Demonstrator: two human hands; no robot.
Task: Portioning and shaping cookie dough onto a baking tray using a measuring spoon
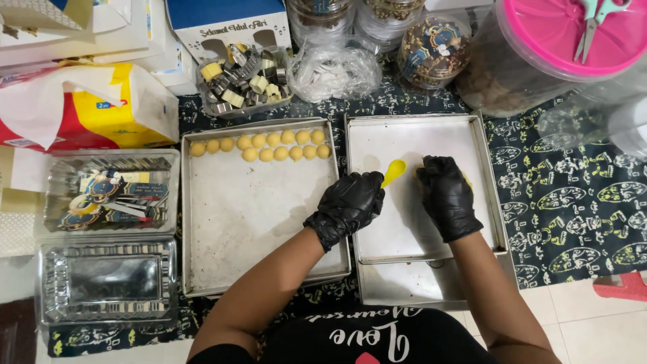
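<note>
Both my hands wear black gloves. My left hand (350,202) is closed around a small yellow spoon (393,170), whose bowl sticks up past the fingers over the right metal tray (404,141). My right hand (445,192) is curled over that tray with a bit of yellow dough just showing at its far edge; what it holds is mostly hidden. The left metal tray (249,222) carries two rows of several round yellow dough balls (269,145) along its far edge.
Behind the trays stand a tub of metal cutters (242,81), a crumpled plastic bag (333,71), cookie jars (435,47) and a big container with a pink lid (573,34) bearing scissors. Clear plastic boxes (108,276) and a tissue pack (87,108) lie at left.
</note>
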